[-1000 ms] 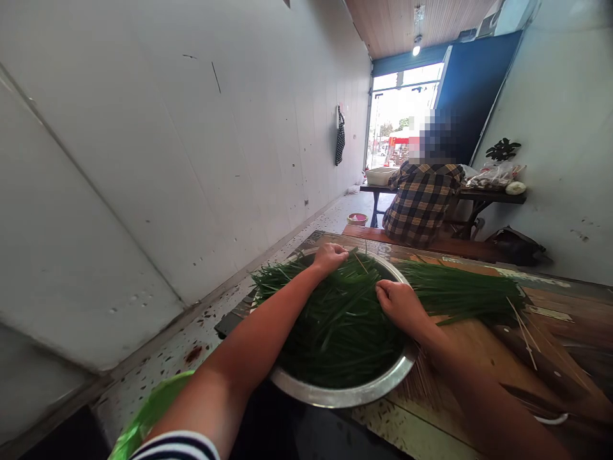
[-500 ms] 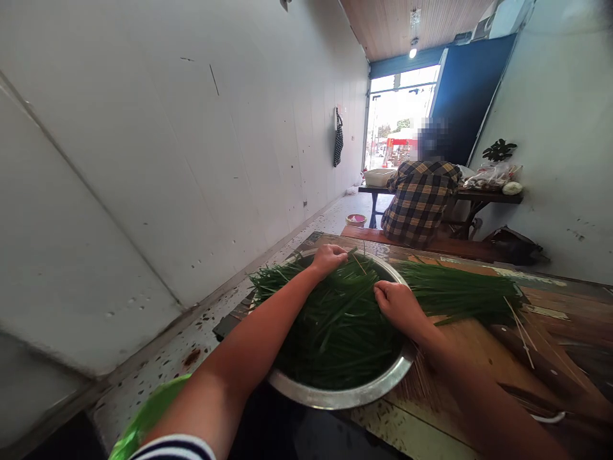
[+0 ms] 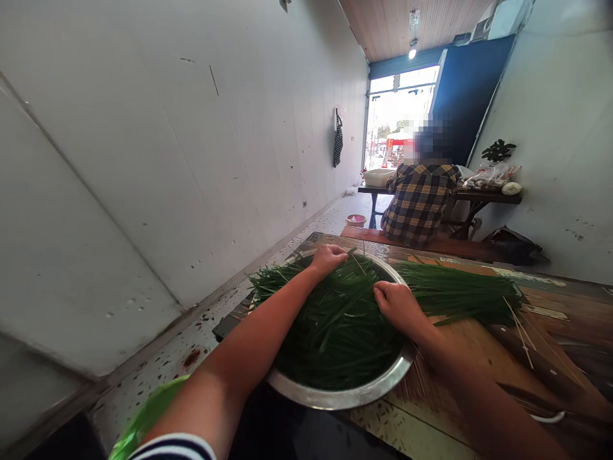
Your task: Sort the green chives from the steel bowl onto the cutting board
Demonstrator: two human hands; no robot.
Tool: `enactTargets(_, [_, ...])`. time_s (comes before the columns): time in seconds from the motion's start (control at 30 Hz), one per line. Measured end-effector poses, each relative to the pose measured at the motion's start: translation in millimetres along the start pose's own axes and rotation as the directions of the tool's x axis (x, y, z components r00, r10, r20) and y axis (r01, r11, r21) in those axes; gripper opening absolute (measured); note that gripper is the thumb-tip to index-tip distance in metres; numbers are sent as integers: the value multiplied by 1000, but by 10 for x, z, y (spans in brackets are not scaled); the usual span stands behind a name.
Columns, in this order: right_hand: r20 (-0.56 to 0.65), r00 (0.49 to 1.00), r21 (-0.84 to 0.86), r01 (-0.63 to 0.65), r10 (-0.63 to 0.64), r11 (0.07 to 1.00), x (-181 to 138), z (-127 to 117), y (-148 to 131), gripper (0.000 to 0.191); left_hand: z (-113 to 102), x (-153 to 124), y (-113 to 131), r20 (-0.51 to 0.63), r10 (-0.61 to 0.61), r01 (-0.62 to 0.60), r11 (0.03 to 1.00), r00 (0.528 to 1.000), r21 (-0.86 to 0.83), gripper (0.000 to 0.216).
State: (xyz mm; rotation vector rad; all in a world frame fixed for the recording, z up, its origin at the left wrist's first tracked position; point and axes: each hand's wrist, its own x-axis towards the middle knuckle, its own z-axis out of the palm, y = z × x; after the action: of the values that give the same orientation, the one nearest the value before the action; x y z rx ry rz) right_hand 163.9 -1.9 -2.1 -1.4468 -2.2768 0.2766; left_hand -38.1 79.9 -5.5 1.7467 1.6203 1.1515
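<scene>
A wide metal bowl (image 3: 335, 397) full of long green chives (image 3: 335, 326) sits at the near edge of a wooden table (image 3: 479, 358). My left hand (image 3: 329, 257) rests at the bowl's far rim, fingers curled around a few chive stalks. My right hand (image 3: 397, 305) lies over the bowl's right side, fingers closed on chives. Another bundle of chives (image 3: 460, 292) lies on the table to the right of the bowl.
A person in a plaid shirt (image 3: 421, 201) sits on a bench beyond the table, back turned. A white wall runs along the left. A green plastic bag (image 3: 148, 412) is at lower left. Thin wooden sticks (image 3: 522, 329) lie on the table at right.
Both hands stay on the chives in the bowl; the view has shifted slightly, and the hands have barely moved.
</scene>
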Motion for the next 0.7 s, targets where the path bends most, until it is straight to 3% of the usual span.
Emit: enactTargets(0.7, [-24, 999, 27, 26, -25, 999, -7, 2, 12, 29, 16, -3, 9, -13, -29, 30, 999, 999, 39, 27])
